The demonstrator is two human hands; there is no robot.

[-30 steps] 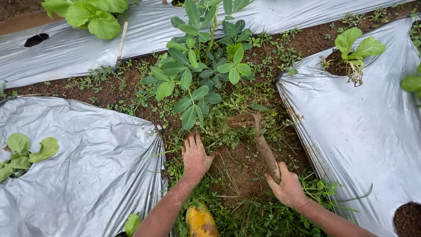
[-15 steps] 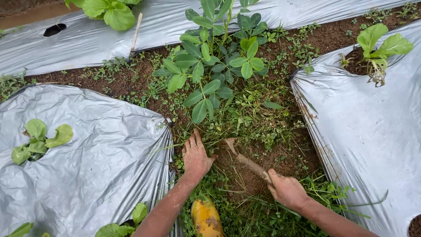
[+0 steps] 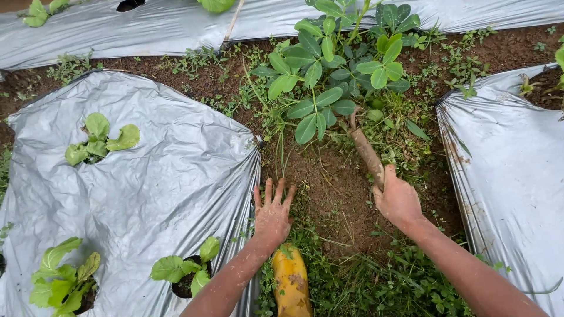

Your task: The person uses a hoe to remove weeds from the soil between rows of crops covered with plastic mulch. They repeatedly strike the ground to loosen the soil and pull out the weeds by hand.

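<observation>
Right hand (image 3: 398, 199) wrapped around the near end of a muddy hoe (image 3: 365, 149), whose shaft slants up and away from the knuckles until its far end is hidden under a leafy plant (image 3: 329, 70). Left hand (image 3: 272, 212), fingers spread wide and holding nothing, lies flat on bare soil (image 3: 335, 188), the silver sheet (image 3: 158, 176) touching its outer side, a yellow boot (image 3: 291, 285) just behind its wrist, and the right hand near across the scraped patch.
</observation>
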